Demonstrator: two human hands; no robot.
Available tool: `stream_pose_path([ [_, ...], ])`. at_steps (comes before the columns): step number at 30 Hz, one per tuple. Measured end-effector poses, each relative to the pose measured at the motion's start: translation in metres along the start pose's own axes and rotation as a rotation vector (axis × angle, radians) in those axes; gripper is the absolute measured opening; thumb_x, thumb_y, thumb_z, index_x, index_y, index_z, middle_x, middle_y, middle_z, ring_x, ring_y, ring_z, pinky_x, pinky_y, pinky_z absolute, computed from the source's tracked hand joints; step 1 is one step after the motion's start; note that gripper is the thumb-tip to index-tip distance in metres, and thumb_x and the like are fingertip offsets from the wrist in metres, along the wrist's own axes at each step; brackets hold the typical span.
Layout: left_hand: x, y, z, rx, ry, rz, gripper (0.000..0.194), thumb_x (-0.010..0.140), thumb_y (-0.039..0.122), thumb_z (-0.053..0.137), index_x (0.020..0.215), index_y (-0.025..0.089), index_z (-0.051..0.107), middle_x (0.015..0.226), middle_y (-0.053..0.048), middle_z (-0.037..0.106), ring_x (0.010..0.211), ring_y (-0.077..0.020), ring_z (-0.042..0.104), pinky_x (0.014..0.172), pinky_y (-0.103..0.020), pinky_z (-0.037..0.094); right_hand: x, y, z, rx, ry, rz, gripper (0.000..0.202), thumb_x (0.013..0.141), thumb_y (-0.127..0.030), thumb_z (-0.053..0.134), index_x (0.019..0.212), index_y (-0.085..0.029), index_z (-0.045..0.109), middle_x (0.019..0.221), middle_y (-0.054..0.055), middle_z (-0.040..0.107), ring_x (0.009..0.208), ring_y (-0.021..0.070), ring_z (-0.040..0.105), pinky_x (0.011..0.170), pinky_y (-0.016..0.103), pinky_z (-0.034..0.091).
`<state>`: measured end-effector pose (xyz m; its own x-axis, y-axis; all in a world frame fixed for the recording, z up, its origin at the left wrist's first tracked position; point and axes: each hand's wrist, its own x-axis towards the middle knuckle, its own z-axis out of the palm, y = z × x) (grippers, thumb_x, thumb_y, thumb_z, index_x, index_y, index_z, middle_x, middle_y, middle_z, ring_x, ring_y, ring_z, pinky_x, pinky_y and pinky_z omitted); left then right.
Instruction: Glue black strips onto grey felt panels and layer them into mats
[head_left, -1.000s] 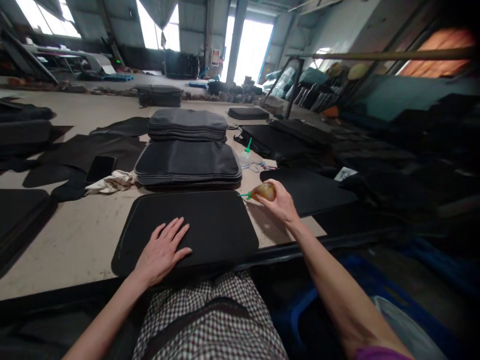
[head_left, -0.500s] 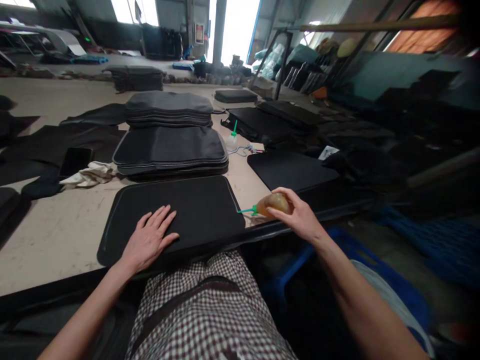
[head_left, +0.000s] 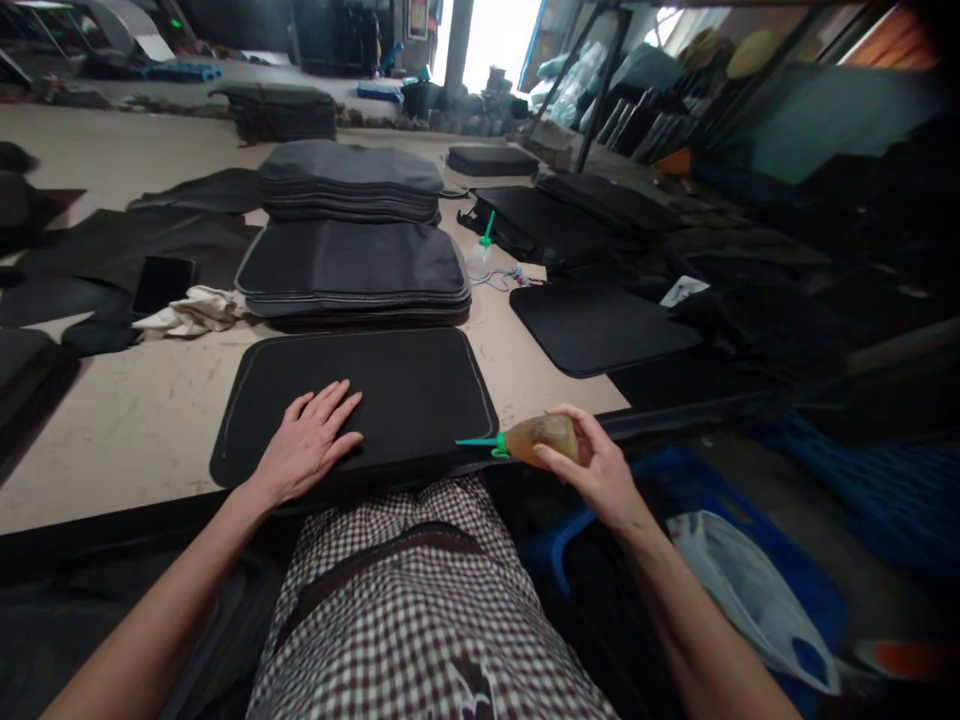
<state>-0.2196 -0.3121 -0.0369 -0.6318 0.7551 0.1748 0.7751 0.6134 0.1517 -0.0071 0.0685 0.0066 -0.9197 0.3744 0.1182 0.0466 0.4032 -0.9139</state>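
One amber, tapering bottle (head_left: 541, 441), green-nozzled, in curled right hand (head_left: 600, 465); tip shifted from two to four o'clock of black, round-cornered panel (head_left: 405, 380) under flat, open left hand (head_left: 306, 445).

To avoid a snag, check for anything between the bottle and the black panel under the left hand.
Nothing visible: the right hand holds the bottle, green nozzle over the near right corner of the black panel. The left hand lies farther left.

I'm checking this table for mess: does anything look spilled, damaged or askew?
No spill or damage stands out. Only the pale cloth looks untidy, crumpled beside the panel stack beyond the left hand.
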Motion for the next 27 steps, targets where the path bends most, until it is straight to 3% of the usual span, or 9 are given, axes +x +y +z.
stream_pose_path([
  [4, -0.001, -0.003, -0.009, -0.211, -0.010, -0.064, 0.060, 0.106, 0.052, 0.030, 0.159, 0.026, 0.035, 0.168, -0.010, 0.029, 0.154, -0.0263, 0.030, 0.124, -0.052, 0.022, 0.004, -0.010, 0.039, 0.033, -0.087, -0.034, 0.050, 0.086, -0.048, 0.078, 0.126, -0.027, 0.056, 0.117, 0.005, 0.064, 0.106, 0.0297, 0.064, 0.095, 0.042, 0.055],
  [8, -0.004, -0.007, -0.016, -0.523, 0.077, -0.151, 0.062, 0.105, 0.056, 0.025, 0.157, 0.025, 0.039, 0.167, -0.010, 0.033, 0.153, -0.0262, 0.032, 0.125, -0.051, 0.024, 0.011, -0.024, 0.081, 0.029, -0.172, -0.108, 0.047, 0.088, -0.046, 0.076, 0.126, -0.028, 0.056, 0.117, 0.005, 0.061, 0.102, 0.0277, 0.063, 0.092, 0.041, 0.055],
  [13, -0.010, -0.010, -0.029, -0.887, 0.367, -0.366, 0.064, 0.104, 0.062, 0.026, 0.144, 0.023, 0.057, 0.152, -0.010, 0.055, 0.145, -0.0246, 0.046, 0.124, -0.045, 0.029, 0.020, -0.045, 0.135, 0.055, -0.253, -0.188, 0.047, 0.088, -0.045, 0.076, 0.126, -0.028, 0.055, 0.119, 0.006, 0.061, 0.105, 0.0289, 0.063, 0.094, 0.042, 0.054],
  [20, -0.037, -0.023, -0.063, -1.165, 0.922, -0.518, 0.062, 0.101, 0.065, 0.035, 0.126, 0.019, 0.068, 0.131, -0.014, 0.070, 0.124, -0.0250, 0.065, 0.112, -0.045, 0.044, 0.031, -0.071, 0.200, 0.085, -0.330, -0.258, 0.047, 0.085, -0.044, 0.078, 0.124, -0.027, 0.057, 0.119, 0.006, 0.061, 0.103, 0.0285, 0.063, 0.095, 0.043, 0.053],
  [23, -0.057, -0.031, -0.074, -1.166, 1.074, -0.587, 0.063, 0.100, 0.067, 0.035, 0.121, 0.018, 0.069, 0.124, -0.015, 0.073, 0.118, -0.0249, 0.068, 0.104, -0.042, 0.049, 0.035, -0.086, 0.227, 0.097, -0.370, -0.283, 0.047, 0.084, -0.044, 0.079, 0.122, -0.027, 0.057, 0.118, 0.006, 0.062, 0.104, 0.0294, 0.062, 0.098, 0.045, 0.051],
  [27, -0.084, -0.036, -0.079, -1.156, 1.168, -0.669, 0.065, 0.099, 0.070, 0.034, 0.119, 0.017, 0.068, 0.115, -0.015, 0.075, 0.111, -0.0239, 0.070, 0.100, -0.040, 0.049, 0.041, -0.103, 0.259, 0.110, -0.411, -0.334, 0.045, 0.085, -0.045, 0.077, 0.120, -0.027, 0.057, 0.117, 0.005, 0.063, 0.103, 0.0289, 0.062, 0.097, 0.045, 0.052],
])
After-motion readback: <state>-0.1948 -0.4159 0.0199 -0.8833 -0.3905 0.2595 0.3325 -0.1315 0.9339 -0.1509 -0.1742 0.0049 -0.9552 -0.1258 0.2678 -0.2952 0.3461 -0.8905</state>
